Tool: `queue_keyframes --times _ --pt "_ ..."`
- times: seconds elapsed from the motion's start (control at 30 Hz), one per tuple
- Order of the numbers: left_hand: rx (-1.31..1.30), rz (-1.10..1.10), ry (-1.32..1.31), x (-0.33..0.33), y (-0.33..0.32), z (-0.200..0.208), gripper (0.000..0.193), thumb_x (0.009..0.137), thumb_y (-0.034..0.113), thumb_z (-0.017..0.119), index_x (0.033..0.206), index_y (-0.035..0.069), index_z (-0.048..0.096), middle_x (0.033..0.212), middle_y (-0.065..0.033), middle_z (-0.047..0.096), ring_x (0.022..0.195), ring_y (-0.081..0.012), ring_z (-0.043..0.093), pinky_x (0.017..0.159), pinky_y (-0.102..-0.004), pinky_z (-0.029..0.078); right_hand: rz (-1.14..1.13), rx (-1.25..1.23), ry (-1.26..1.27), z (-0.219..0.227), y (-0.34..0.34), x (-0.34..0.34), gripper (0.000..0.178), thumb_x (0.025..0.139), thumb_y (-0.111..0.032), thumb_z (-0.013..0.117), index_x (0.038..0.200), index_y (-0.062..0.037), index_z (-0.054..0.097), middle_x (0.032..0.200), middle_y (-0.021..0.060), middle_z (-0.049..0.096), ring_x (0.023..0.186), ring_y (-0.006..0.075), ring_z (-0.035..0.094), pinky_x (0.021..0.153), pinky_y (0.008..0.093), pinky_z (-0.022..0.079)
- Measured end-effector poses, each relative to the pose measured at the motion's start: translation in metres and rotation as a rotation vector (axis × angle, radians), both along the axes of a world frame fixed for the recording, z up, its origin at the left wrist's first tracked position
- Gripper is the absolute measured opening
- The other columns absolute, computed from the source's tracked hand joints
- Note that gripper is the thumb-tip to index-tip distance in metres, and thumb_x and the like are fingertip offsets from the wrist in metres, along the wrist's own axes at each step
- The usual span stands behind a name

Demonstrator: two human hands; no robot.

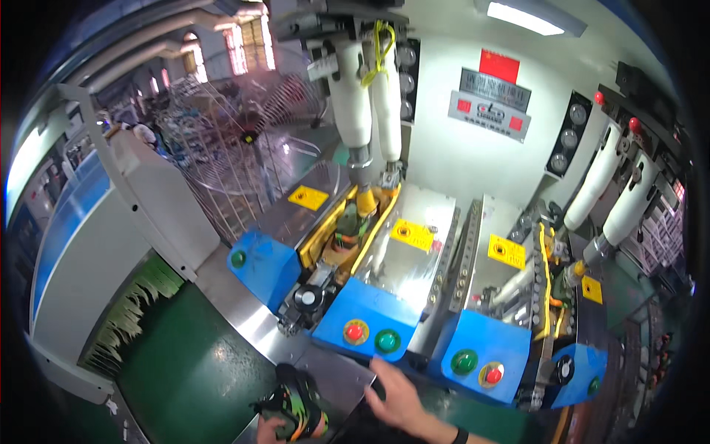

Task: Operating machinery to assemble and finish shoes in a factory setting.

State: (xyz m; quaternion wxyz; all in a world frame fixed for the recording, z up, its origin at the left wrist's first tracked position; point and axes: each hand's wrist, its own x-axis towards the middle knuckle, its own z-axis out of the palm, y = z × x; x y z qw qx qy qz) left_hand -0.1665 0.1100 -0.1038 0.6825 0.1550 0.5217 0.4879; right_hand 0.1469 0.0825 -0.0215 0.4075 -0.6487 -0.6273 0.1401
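My left hand (271, 430) is closed on a black shoe (294, 403) with green and orange patches, at the lower edge. The shoe rests over the metal ledge (333, 381) or just above it; I cannot tell which. My right hand (399, 401) holds nothing, its fingers apart. It is just below the left blue panel, near a green button (387, 341) and a red button (356, 332). Beyond, a second dark shoe (350, 231) sits between yellow pads in the machine's left station, under a pressing rod (365, 201). Another shoe (560, 292) is partly hidden in the right station.
The right blue panel carries a green button (464, 362) and a red button (492, 374). White cylinders (349, 96) hang over the stations. At left, a green conveyor belt (196, 362) runs from a fringed opening (137, 307). A large caged fan (248, 137) stands behind.
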Motion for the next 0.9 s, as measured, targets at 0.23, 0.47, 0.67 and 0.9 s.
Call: queue_keyframes --times 0.23,0.47,0.67,0.9 --pt "-0.356 0.325 -0.027 -0.08 -0.132 0.025 0.02 0.065 0.004 0.057 0.084 0.005 0.061 0.081 -0.0095 0.062 0.084 -0.0287 0.064 0.081 -0.0453 0.054 0.209 -0.467 0.496 -0.018 -0.083 -0.027 0.035 0.087 -0.013 0.061 0.119 0.0001 0.057 0.105 0.0184 0.067 0.095 0.0296 0.067 0.082 0.0351 0.053" --pt "-0.083 0.765 0.578 -0.177 -0.218 -0.009 0.064 0.056 -0.012 0.055 0.116 0.005 0.044 0.101 -0.0072 0.054 0.094 -0.0229 0.055 0.083 -0.0371 0.047 0.43 -0.34 0.087 0.011 -0.053 -0.046 0.028 0.089 -0.011 0.059 0.114 0.0003 0.061 0.101 0.018 0.068 0.093 0.0276 0.068 0.08 0.0319 0.052" --pt "-0.174 0.618 0.609 -0.247 -0.25 -0.042 0.069 0.063 -0.006 0.063 0.128 0.004 0.043 0.117 -0.0131 0.056 0.113 -0.0249 0.054 0.1 -0.0389 0.041 0.53 -0.574 0.026 -0.035 -0.013 -0.195 0.034 0.087 -0.019 0.062 0.117 -0.0033 0.06 0.096 0.0184 0.068 0.086 0.0267 0.067 0.076 0.0344 0.051" --pt "0.038 0.303 0.902 -0.382 -0.174 -0.079 0.078 0.078 0.018 0.068 0.141 -0.005 0.029 0.145 -0.0254 0.031 0.136 -0.0357 0.032 0.113 -0.043 0.024 1.096 -0.621 -0.033 -0.075 0.12 -0.458 0.036 0.085 -0.023 0.064 0.114 -0.0025 0.059 0.102 0.018 0.067 0.088 0.0306 0.068 0.081 0.036 0.054"
